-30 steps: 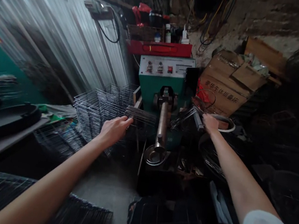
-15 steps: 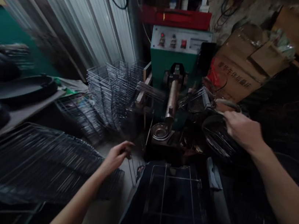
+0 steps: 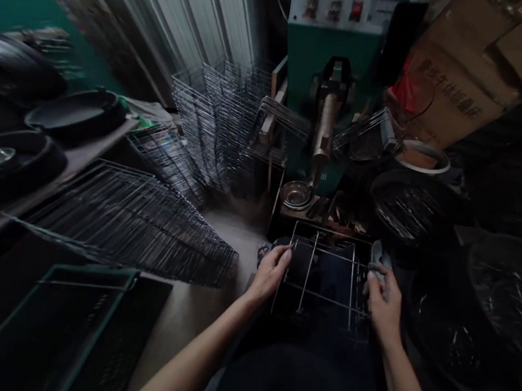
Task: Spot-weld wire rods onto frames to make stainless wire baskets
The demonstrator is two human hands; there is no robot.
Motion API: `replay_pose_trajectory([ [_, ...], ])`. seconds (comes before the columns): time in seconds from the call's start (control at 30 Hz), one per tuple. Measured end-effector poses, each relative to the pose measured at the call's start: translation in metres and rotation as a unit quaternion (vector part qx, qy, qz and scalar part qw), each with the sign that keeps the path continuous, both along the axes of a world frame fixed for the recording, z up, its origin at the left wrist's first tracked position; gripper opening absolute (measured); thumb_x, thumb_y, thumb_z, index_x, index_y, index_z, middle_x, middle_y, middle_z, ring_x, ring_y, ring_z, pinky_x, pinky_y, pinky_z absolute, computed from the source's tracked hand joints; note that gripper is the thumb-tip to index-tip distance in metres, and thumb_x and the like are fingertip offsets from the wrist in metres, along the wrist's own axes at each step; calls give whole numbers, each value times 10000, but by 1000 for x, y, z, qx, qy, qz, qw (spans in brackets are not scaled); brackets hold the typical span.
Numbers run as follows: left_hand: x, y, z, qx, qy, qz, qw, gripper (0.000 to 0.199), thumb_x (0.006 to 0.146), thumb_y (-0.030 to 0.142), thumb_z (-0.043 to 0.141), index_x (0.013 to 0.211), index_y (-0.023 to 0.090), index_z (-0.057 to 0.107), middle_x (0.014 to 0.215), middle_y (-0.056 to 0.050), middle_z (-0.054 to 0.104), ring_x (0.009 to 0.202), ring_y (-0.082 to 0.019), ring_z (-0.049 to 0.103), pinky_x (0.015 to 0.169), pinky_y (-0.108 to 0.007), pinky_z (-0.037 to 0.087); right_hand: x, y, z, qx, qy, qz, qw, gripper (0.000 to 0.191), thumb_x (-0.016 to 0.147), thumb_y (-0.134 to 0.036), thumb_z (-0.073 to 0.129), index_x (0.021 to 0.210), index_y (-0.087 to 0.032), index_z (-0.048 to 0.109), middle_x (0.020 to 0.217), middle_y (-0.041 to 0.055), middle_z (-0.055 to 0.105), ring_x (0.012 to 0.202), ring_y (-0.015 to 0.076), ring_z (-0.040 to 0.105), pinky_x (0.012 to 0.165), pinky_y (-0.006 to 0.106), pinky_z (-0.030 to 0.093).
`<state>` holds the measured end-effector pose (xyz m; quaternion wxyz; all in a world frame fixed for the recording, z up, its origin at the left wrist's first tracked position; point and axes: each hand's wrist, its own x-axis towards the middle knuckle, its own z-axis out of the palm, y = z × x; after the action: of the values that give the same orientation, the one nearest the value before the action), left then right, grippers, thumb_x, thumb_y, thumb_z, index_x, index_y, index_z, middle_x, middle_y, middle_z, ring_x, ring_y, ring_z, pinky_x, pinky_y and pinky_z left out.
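Note:
A thin metal wire frame (image 3: 308, 273) with a few crossing rods lies over my lap, in front of the machine. My left hand (image 3: 272, 271) grips its left side wire between thumb and fingers. Along the right side of the same frame, my right hand (image 3: 383, 300) has its fingers closed against the edge. Whether a small piece is also in those right fingers is too dark to tell. Beyond the frame stands the green machine (image 3: 305, 53), with a metal arm (image 3: 326, 124) reaching down over a small round metal dish (image 3: 297, 194).
Stacked wire racks (image 3: 217, 124) stand at the left, and a long row of wire frames (image 3: 140, 224) lies nearer. Dark tubs with metal rods (image 3: 407, 209) are on the right, below a cardboard box (image 3: 450, 92). Black round pans (image 3: 78, 111) sit on the left shelf.
My right hand has come down from beside the tub of rods to the frame's right side. My left hand has moved right onto its left side. The view has tilted downward.

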<state>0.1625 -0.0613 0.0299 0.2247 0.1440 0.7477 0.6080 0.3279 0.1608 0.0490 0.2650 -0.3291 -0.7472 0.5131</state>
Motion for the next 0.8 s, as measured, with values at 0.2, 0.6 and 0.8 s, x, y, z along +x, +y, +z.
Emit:
replay_pose_trajectory([
  [0.2,-8,-7,-5,36,-85,1,996,737,884,722,446,1156,92,715,624,-13,599,544,-122,525,527,-243,414,0,2,-6,18,-15,22,999,448,918,-493,564,1249,-192,601,701,-6,569,613,167,552,543,264,457],
  [0.6,-9,-11,-13,-47,138,-59,988,461,920,277,538,1367,178,592,1230,-113,689,1160,-231,617,1080,-397,432,13,6,-20,2,-59,82,995,612,905,-477,556,1409,-132,543,718,-13,536,603,148,507,562,267,460],
  [0.8,-15,-14,-8,-125,197,-117,965,479,915,240,524,1386,173,575,1003,-90,674,950,-212,641,933,-352,499,19,16,-21,72,-115,120,983,599,917,-451,544,1439,-157,528,688,-37,471,571,141,473,548,258,438],
])
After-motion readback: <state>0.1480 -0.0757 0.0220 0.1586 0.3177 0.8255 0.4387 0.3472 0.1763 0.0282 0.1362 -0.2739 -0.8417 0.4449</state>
